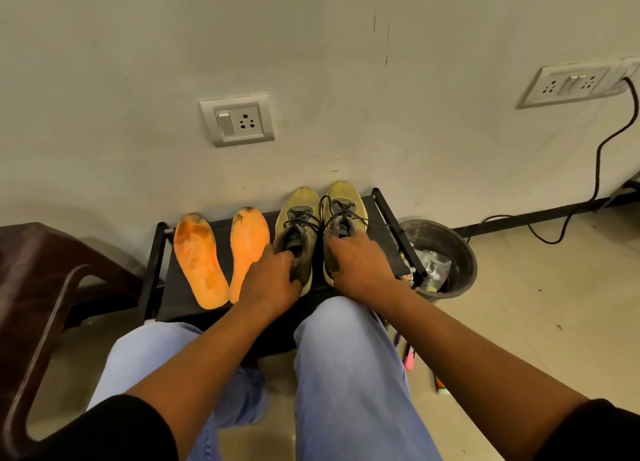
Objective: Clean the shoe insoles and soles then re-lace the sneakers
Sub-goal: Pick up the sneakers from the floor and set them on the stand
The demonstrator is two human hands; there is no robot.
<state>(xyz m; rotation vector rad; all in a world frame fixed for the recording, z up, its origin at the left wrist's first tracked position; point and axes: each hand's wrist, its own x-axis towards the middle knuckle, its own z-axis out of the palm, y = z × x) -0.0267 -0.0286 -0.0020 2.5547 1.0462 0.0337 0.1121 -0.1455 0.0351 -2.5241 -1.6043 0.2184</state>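
Against the base of the wall (311, 79), a low black rack (166, 287) carried the task's items in a row: two orange insoles, then two olive-yellow sneakers, toes toward the wall. The left insole (199, 263) and the right insole (247, 242) lay flat, just beside each other and apart from the shoes; both showed dark staining near the toe. The left sneaker (299, 211) and the right sneaker (346, 200) stood upright, side by side and nearly touching, each with dark laces (325, 218) threaded through the eyelets, loose ends looping across the gap between them.

The left hand (270, 277) gripped the heel collar of the left sneaker, fingers curled over the rim into the opening. The right hand (360, 263) held the right sneaker the same way, thumb at the collar and fingers wrapped down the outer side. A dark bucket (446, 238) with scraps inside stood on the floor just right of the rack; a brown chair (45, 287) stood to the left.

Judged from this arrangement, the step in hand was handling both shoes together, lifting or setting them. Since the insoles lay outside, the next move probably called for a firm hold while each insole was slid back in, heel seated last, before tightening the laces.
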